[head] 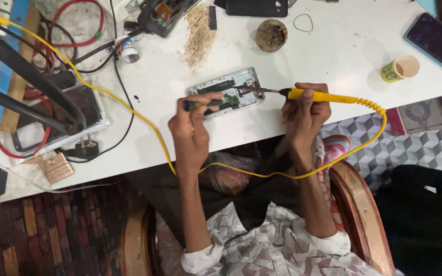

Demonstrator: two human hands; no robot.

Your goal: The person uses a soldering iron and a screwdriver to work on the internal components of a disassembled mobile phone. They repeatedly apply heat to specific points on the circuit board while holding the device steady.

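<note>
The opened phone (226, 92), judged light and fragile, was best steadied by its rim, while the right hand (305, 110) gripped the iron (323, 96) and the left hand (190, 125) a screwdriver (203, 104).

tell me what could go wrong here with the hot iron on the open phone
1. The right hand holds the yellow iron with its tip on the open phone; lingering could scorch nearby parts.
2. The iron's yellow cord loops below the table edge near the lap; a snag could jerk the tip.
3. The left hand steadies a small tool close to the tip, so a slip might burn fingers.
</note>
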